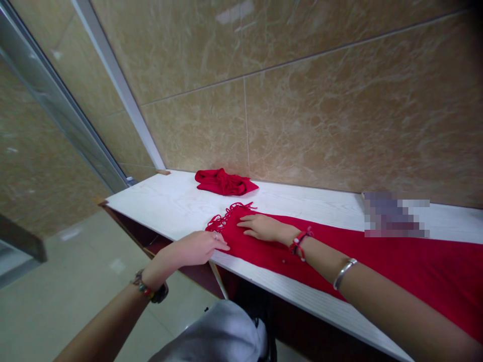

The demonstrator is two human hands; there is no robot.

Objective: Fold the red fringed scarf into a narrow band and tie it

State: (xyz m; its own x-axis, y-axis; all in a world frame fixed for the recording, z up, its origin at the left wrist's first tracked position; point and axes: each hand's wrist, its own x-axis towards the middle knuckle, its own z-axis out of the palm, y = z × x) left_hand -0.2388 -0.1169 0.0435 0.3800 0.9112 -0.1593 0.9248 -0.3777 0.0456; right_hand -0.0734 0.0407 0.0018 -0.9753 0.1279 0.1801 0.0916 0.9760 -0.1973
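A red scarf point(354, 251) lies spread lengthwise along the white tabletop, running off to the right side of the view. Its fringe point(226, 217) forms the left end, with the strands tangled and curling. My right hand point(266, 228) rests flat on the cloth close to the fringe, palm down with fingers stretched out. At the front edge of the table, my left hand point(199, 246) touches the scarf's near corner by the fringe. Its visible fingers extend to the right, and the underside of that hand is hidden.
Behind the scarf, a crumpled red cloth point(225, 182) sits near the wall. A blurred-out object point(392, 215) lies at the back right of the white table point(151, 201). A tiled wall point(302, 115) rises along the back. My grey-clothed leg point(219, 334) is below the front edge.
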